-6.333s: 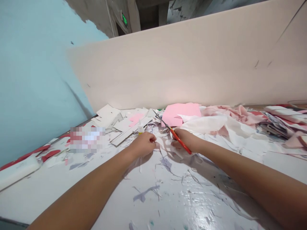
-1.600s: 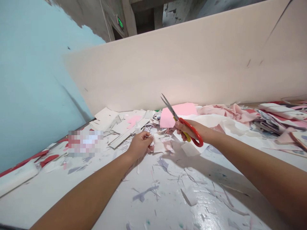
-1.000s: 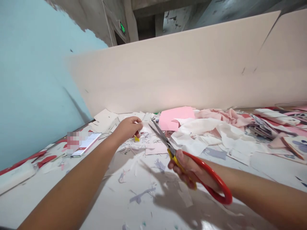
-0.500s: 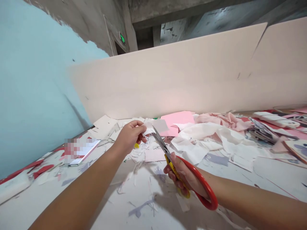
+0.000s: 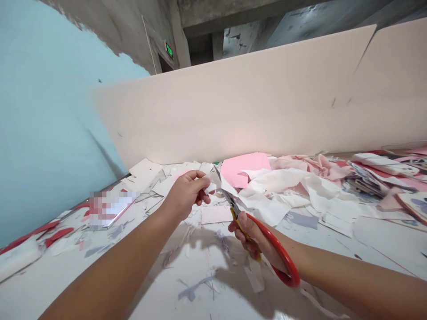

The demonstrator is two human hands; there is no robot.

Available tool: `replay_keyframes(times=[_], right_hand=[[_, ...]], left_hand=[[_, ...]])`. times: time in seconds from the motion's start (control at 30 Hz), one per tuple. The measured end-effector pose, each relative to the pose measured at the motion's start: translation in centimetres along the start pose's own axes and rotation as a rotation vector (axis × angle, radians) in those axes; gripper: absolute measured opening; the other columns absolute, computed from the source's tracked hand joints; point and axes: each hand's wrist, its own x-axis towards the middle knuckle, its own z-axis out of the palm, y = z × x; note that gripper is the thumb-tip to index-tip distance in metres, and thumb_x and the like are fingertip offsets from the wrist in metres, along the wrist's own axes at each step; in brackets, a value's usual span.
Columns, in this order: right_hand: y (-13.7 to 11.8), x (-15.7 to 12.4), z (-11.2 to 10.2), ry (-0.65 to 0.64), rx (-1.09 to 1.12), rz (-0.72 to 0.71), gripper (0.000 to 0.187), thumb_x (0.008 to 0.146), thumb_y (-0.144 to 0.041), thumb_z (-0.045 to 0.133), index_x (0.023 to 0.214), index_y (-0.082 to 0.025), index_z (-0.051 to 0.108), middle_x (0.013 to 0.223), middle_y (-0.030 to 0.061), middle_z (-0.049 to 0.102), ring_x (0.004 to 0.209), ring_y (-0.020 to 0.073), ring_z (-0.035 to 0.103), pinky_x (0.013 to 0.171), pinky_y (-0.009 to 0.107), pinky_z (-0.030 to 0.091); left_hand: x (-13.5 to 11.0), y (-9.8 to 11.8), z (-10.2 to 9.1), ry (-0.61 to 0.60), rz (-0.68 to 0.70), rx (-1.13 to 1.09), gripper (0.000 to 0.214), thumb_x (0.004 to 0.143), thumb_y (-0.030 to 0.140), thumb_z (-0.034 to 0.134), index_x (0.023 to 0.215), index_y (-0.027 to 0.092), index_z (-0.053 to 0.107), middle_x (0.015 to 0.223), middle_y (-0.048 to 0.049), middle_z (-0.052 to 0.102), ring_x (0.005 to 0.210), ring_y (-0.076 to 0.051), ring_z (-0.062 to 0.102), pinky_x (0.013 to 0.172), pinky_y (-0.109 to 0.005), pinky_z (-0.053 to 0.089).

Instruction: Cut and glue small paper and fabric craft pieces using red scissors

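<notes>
My left hand [image 5: 190, 194] pinches a small piece of white paper [image 5: 214, 179] between thumb and fingers, above the littered table. In my right hand [image 5: 255, 238] is a pair of scissors [image 5: 279, 249] with a red handle loop and a yellow one. Their metal blades point up and away, and the paper lies at the blades, with part of it on either side. Whether the blades have cut right through cannot be made out. Below both hands, a pale pink paper strip [image 5: 216, 215] lies on the table.
Paper scraps cover the white table [image 5: 160, 289]. A pink sheet [image 5: 240, 168] and crumpled white sheets [image 5: 310, 189] lie behind the scissors. A phone [image 5: 118, 209] rests at left, red scraps [image 5: 58, 237] nearby. A pale partition [image 5: 250, 106] closes off the back, a blue wall [image 5: 43, 115] the left.
The scissor blades have come closer together across the paper. My left hand has moved slightly right and its paper has tilted. The view has shifted a little.
</notes>
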Motion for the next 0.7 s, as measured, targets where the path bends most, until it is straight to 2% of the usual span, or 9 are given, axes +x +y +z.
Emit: replay_keyframes(times=[0.2,0.43,0.7], right_hand=[[0.06,0.13,-0.16,0.023,-0.051,-0.024,0.055,0.075,-0.073,0.025,0.072,-0.020,0.038,0.063,-0.0049,0.029,0.051,0.0087,0.026,0.050,0.025,0.025],[0.24,0.24,-0.14,0.043,-0.040,-0.009,0.058,0.074,-0.074,0.026,0.079,-0.019,0.044,0.063,-0.0048,0.032,0.050,0.0085,0.028,0.050,0.026,0.029],[0.75,0.56,-0.29,0.046,-0.031,0.000,0.055,0.076,-0.072,0.026,0.073,-0.019,0.042,0.058,-0.0054,0.033,0.047,0.0079,0.027,0.045,0.024,0.027]], left_hand=[[-0.35,0.16,0.07,-0.011,-0.017,-0.035,0.009,0.065,0.021,0.058,0.068,0.017,0.051,0.050,0.0027,0.055,0.038,-0.007,0.051,0.035,-0.016,0.031],[-0.41,0.20,0.15,0.003,-0.043,-0.054,0.009,0.065,0.019,0.059,0.068,0.018,0.051,0.047,0.0048,0.051,0.041,-0.008,0.053,0.034,-0.015,0.030],[-0.21,-0.04,-0.08,-0.008,-0.023,-0.057,0.009,0.066,0.020,0.059,0.066,0.019,0.050,0.044,0.0070,0.045,0.042,-0.009,0.054,0.034,-0.016,0.030]])
